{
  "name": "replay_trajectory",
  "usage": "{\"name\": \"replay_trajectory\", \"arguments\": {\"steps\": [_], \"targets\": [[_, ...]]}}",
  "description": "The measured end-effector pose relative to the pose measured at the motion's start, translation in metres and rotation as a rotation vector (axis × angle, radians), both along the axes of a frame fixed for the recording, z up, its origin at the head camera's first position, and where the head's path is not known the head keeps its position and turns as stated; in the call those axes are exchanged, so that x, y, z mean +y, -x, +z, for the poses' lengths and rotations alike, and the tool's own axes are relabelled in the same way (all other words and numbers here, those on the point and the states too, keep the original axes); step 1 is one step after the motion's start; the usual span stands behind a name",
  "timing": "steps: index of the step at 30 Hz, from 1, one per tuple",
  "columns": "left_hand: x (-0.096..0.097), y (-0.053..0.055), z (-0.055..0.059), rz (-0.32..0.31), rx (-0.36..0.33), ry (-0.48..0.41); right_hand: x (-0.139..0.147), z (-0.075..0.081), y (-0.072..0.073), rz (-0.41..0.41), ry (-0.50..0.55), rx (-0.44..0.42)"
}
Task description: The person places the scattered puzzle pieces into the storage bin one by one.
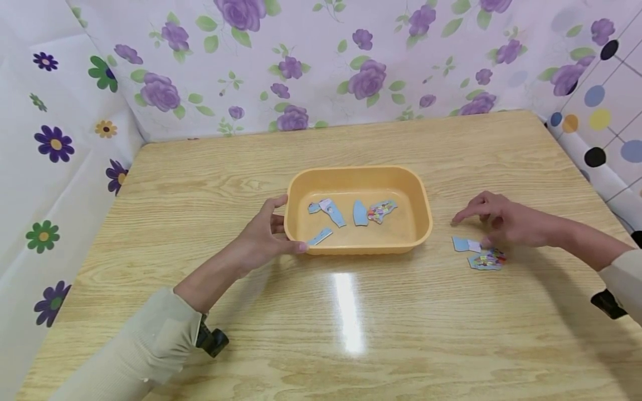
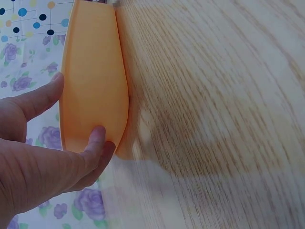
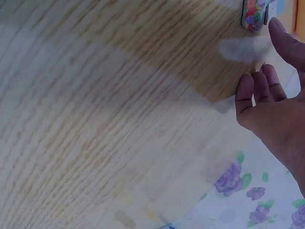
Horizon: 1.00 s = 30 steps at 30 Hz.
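My left hand (image 1: 261, 236) grips the left end of a yellow-orange plastic tray (image 1: 361, 250), its thumb at the front left corner and other fingers against the outer wall. In the left wrist view, fingertips rest on the wall (image 2: 93, 62). Inside the tray lie several flat puzzle pieces, among them a light blue piece (image 1: 360, 213) and a multicoloured one (image 1: 381, 210). Right of the tray, my right hand (image 1: 509, 220) hovers with loosely bent fingers, thumb close to a blue-and-white piece (image 1: 462, 244). A colourful piece (image 1: 486, 260) touches or overlaps it; I cannot tell which.
Everything sits on a light wood-grain table (image 1: 426, 334). Flower-printed sheeting (image 1: 321, 50) rises behind its back edge, with more printed sheeting (image 1: 55, 195) at the left and dotted sheeting (image 1: 602, 100) at the right. Light glares on the tabletop in front of the tray.
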State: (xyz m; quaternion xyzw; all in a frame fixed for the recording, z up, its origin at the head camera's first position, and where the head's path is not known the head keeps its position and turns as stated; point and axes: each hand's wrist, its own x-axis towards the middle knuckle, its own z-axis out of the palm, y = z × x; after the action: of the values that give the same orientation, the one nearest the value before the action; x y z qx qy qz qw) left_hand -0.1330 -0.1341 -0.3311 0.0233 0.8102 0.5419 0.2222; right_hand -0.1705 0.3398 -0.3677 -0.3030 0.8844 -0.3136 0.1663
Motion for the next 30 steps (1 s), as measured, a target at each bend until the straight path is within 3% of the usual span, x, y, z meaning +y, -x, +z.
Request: {"name": "replay_trajectory", "arguments": {"steps": [11, 20, 30], "targets": [[-0.001, -0.001, -0.001, -0.007, -0.001, -0.013, 0.003, -0.014, 0.002, 0.094, -0.005, 0.166], [-0.001, 0.000, -0.001, -0.003, 0.005, 0.006, -0.003, -0.010, -0.001, 0.119, -0.016, 0.132], [-0.001, 0.000, -0.002, -0.006, 0.009, 0.000, 0.001, -0.017, 0.001, 0.103, 0.030, 0.109]]}}
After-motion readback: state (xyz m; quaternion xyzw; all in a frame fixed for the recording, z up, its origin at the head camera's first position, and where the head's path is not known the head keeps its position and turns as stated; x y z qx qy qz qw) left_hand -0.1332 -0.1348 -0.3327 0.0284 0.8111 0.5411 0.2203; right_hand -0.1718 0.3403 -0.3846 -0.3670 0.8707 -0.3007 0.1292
